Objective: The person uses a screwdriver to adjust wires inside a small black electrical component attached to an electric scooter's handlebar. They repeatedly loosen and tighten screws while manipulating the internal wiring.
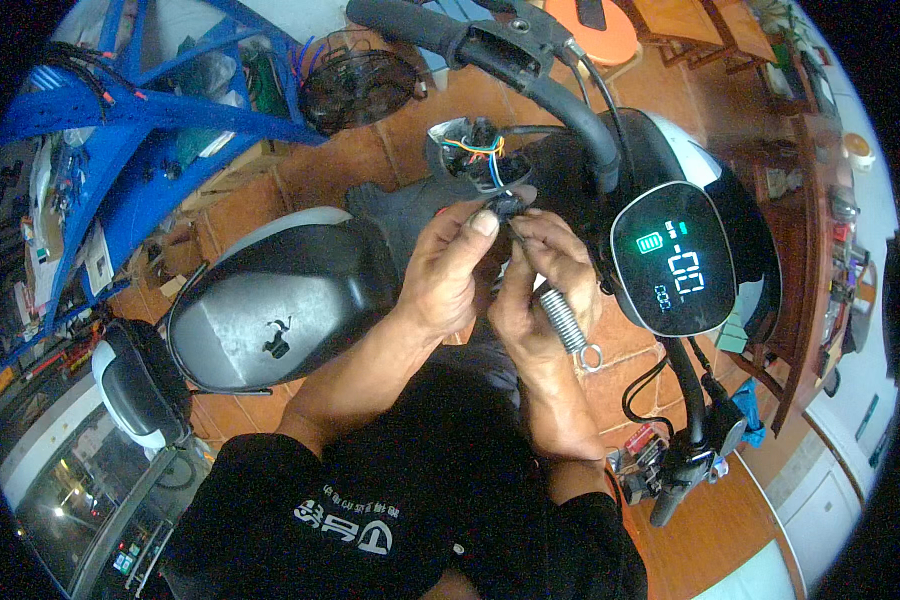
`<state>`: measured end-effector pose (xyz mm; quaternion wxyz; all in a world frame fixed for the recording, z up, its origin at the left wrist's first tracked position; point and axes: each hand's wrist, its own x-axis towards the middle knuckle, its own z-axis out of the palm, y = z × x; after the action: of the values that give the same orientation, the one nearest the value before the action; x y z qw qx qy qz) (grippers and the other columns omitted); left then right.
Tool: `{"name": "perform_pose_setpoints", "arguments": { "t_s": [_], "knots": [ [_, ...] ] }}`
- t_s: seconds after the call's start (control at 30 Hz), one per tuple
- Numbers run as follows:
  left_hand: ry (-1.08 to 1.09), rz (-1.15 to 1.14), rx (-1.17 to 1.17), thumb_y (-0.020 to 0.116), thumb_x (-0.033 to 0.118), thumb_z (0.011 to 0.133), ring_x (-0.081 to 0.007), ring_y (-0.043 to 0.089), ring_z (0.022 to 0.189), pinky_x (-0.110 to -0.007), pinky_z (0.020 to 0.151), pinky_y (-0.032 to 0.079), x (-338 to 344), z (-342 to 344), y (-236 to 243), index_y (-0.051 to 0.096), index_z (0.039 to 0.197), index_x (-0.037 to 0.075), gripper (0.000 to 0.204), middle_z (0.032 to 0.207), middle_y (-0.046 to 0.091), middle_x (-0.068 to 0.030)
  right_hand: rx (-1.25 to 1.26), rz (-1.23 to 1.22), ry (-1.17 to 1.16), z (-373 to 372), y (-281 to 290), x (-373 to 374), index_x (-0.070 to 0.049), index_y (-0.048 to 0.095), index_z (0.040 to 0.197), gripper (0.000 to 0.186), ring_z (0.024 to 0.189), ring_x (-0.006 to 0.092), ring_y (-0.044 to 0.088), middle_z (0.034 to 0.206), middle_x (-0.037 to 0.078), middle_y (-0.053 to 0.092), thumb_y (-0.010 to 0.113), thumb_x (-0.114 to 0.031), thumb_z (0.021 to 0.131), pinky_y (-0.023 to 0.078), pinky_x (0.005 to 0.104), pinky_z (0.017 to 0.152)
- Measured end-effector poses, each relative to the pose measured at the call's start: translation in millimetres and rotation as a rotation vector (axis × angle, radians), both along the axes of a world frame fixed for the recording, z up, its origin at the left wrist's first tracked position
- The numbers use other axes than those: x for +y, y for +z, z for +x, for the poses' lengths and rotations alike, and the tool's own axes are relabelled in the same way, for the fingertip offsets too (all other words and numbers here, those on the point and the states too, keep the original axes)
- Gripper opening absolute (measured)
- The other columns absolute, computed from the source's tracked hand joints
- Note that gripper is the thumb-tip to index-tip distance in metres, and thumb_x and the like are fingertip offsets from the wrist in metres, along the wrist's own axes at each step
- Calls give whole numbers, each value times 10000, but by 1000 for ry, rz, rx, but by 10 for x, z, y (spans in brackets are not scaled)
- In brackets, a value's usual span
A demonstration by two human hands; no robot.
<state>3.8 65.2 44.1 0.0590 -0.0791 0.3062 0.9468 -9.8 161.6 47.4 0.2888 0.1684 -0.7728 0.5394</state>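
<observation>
— What's the biggest thing in front of you?

— Your scooter: the black seat [270, 300] lies to your left, the curved handlebar [570, 110] runs across the top and down your right side, and the round display [673, 258] glows green just right of your hands.

— And your hands?

— Your left hand [450, 275] is closed, thumb and forefinger pinching a small black connector [507, 205] just below the open housing with coloured wires [480, 150]. Your right hand [540, 290] meets it from the other side, fingers curled on the same connector or on its lead; which, I cannot quite tell.

— Anything else in your grip?

— A metal coil spring [565, 322] with a ring at its end lies across your right palm, sticking out below the thumb.
</observation>
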Motion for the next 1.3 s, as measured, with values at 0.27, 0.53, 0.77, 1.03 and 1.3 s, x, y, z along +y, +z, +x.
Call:
{"name": "perform_pose_setpoints", "arguments": {
  "t_s": [0.27, 0.53, 0.77, 1.03, 1.3],
  "knots": [
    [-71, 131, 7, 419, 263, 957, -252, 532, 1145, -397, 1026, 386, -30, -11, -149, 489, 1268, -57, 452, 1261, 556, -154, -185, -167, 131, -7, 56, 134, -12, 524, 894, 150, 852, 293, 682, 889, 172, 677, 641, 30, 810, 545, 355, 743],
    [-68, 39, 18, 421, 267, 954, -259, 527, 1156, -404, 1039, 366, -48, -10, -14, 503, 1248, -67, 452, 1248, 562, -168, -216, -192, 149, -5, 68, 144, -5, 530, 907, 150, 836, 272, 683, 880, 165, 676, 652, 6, 821, 544, 334, 738],
    [-28, -82, 6, 444, 231, 954, -262, 525, 1162, -394, 1048, 354, -29, 2, 35, 511, 1238, -81, 427, 1237, 567, -181, -243, -37, 184, -10, 158, 186, 15, 531, 888, 108, 914, 259, 664, 926, 191, 669, 625, 45, 844, 535, 327, 779],
    [41, -202, -14, 443, 215, 976, -260, 518, 1172, -394, 1050, 360, 11, 126, 19, 478, 1267, -85, 420, 1247, 557, -187, -192, 110, 174, 13, 258, 189, 11, 534, 865, 140, 872, 287, 685, 863, 176, 678, 645, 68, 801, 551, 339, 742],
    [33, -239, 0, 445, 194, 975, -250, 503, 1195, -379, 1059, 351, 45, 54, 7, 437, 1312, -78, 433, 1301, 522, -185, 27, 125, -18, 18, 44, 41, -13, 490, 850, 214, 862, 326, 690, 852, 197, 669, 669, 82, 783, 578, 377, 729]
  ]
}}
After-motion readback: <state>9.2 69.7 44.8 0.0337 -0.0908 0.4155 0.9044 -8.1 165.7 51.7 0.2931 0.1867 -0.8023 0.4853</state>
